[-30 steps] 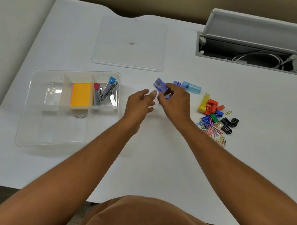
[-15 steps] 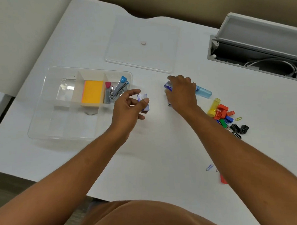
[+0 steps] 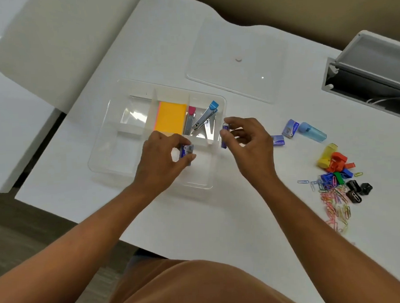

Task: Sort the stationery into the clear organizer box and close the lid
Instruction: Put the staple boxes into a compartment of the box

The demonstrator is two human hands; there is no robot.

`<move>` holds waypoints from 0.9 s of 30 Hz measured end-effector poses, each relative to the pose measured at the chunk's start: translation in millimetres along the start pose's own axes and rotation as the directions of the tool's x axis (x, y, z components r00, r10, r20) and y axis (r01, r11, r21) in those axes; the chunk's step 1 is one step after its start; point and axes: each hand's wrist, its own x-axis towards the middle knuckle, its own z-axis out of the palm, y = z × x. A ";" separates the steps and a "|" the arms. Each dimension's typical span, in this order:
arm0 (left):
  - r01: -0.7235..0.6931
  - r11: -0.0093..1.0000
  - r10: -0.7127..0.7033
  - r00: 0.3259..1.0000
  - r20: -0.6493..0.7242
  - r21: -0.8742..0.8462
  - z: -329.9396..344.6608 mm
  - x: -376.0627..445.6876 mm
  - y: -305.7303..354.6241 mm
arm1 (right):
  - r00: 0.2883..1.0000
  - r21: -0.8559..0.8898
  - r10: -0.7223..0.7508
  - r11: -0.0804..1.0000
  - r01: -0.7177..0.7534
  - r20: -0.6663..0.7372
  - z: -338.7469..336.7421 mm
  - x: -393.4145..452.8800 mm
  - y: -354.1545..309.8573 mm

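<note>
The clear organizer box (image 3: 107,141) sits left of centre, with yellow sticky notes (image 3: 170,117) and staplers (image 3: 204,119) in its back compartments. My left hand (image 3: 162,157) is over the box's front compartment, pinching a small blue staple box (image 3: 187,150). My right hand (image 3: 246,140) hovers at the box's right rim, holding another small blue staple box (image 3: 225,136). Two more blue staple boxes (image 3: 278,140) (image 3: 290,128) lie on the table to the right. The clear lid (image 3: 236,58) lies flat behind the box.
A light blue transparent case (image 3: 312,131) lies right of the staple boxes. Farther right are a yellow and orange clip pile (image 3: 332,159), coloured binder clips (image 3: 335,176), black binder clips (image 3: 359,190) and several paper clips (image 3: 334,205). An open cable tray (image 3: 363,80) sits at the back right.
My left hand carried its staple box left into the organizer's front compartment. My right hand picked up another staple box and moved left to the box's right rim. The camera view shifted left.
</note>
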 end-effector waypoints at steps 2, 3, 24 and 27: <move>-0.076 0.991 0.069 0.995 0.068 0.112 1.4 1.8 -7.3 | 0.999 0.025 -0.002 1.000 0.001 0.045 15.2 -16.1 -7.2; -0.116 0.979 0.099 0.989 0.108 0.169 1.7 2.3 -9.6 | 0.997 0.004 -0.009 1.000 0.009 0.071 21.7 -22.1 -8.6; -0.273 0.931 0.298 0.952 -0.073 0.242 12.5 -8.6 21.0 | 0.938 -0.510 -0.341 0.798 0.322 0.058 11.8 -41.8 31.1; -0.325 0.923 0.340 0.939 -0.044 0.205 24.0 -7.4 47.5 | 0.965 -0.595 -0.257 0.784 0.180 -0.047 -26.5 -22.7 56.0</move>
